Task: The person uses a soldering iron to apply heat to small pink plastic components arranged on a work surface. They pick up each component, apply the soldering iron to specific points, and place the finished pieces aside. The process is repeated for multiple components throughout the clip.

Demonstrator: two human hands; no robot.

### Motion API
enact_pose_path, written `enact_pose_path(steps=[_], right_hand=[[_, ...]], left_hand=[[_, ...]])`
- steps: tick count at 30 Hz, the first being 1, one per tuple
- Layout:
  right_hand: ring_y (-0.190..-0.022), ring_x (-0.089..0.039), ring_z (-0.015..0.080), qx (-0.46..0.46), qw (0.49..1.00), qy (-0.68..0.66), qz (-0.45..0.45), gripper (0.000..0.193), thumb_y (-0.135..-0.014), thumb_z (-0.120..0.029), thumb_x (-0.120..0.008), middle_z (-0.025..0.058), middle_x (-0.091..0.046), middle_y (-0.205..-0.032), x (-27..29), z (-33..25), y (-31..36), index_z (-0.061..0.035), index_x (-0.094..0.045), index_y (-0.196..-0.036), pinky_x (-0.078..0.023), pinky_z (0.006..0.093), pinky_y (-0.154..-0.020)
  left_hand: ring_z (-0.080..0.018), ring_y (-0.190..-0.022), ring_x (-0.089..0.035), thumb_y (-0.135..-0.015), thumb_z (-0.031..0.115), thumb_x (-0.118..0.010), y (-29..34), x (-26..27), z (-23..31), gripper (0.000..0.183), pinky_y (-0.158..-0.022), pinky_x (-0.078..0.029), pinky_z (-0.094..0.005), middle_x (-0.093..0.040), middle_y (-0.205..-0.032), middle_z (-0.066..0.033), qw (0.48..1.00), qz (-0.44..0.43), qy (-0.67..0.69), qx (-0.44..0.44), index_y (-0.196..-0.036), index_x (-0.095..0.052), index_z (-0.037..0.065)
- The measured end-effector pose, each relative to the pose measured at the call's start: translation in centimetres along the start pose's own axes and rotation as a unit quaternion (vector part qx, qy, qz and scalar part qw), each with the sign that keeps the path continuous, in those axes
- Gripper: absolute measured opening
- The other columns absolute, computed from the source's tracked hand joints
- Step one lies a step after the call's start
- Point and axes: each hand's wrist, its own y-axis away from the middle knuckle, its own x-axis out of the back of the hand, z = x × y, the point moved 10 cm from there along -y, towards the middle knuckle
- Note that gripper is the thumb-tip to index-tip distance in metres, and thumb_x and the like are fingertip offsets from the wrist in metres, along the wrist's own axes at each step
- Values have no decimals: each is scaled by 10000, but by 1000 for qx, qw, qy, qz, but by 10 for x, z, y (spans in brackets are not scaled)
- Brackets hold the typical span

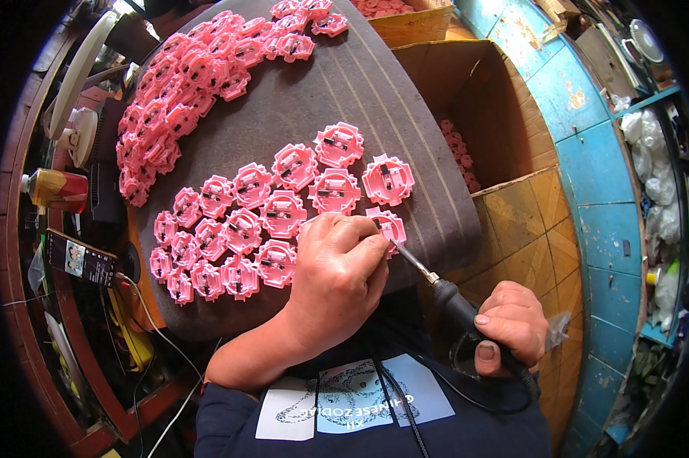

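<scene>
My right hand is wrapped round the black handle of a soldering iron. The iron's metal tip reaches up and left to the edge of a pink plastic casing. My left hand is closed just left of that casing, its fingers bent together by the tip. Whatever the left fingers pinch is hidden. Several more pink casings lie in rows to the left and beyond, open side up, with small black and pale parts inside.
A heap of pink casings covers the far left of the dark cloth-covered table. Cardboard boxes stand to the right, with more pink pieces inside. A phone with a white cable is at the left. Blue panels border the right.
</scene>
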Motion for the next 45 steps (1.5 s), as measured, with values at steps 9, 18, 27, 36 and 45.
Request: enact_pose_path(steps=[9,18,27,36,45], right_hand=[[-630,-627,219,-61,990,6,131,356,-1018,-269,-721,120,-664,-800,17,16,20,1,-615,-1224,-484,338,-555],[-879,-730,351,-56,997,40,42,350,-920,47,-730,228,-734,-1062,-36,51,-8,-19,-558,-1217,-585,431,-770],[-998,-690,402,-21,995,96,3,588,-792,-24,-833,232,-704,-1224,-71,55,-17,-56,-502,-1277,-506,516,-871],[-1257,-598,415,-18,992,119,-27,622,-796,-112,-854,250,-633,-1428,-78,59,-23,-109,-508,-1312,-418,531,-1025],[-1440,-501,412,3,985,132,-107,677,-813,-193,-844,184,-623,-1475,-88,67,-34,-134,-493,-1389,-346,537,-1098]], left_hand=[[-311,-918,-644,-757,-29,-782,0,0,1,201,-824,-500,-425,-668,-983,-90,1000,-1,-6,-1,-927,-705,46],[-318,-935,-647,-761,-24,-783,1,0,0,208,-840,-496,-438,-676,-999,-87,1000,-4,-7,6,-942,-708,48],[-323,-936,-650,-781,6,-787,1,0,0,211,-837,-496,-444,-683,-1013,-89,1000,-9,-8,4,-977,-719,48],[-322,-925,-644,-784,11,-782,1,0,-1,208,-830,-492,-445,-679,-1010,-91,1000,-7,-2,4,-979,-718,47],[-324,-941,-642,-791,22,-776,2,2,-1,197,-835,-484,-455,-688,-1063,-97,1000,-1,9,5,-981,-732,51]])
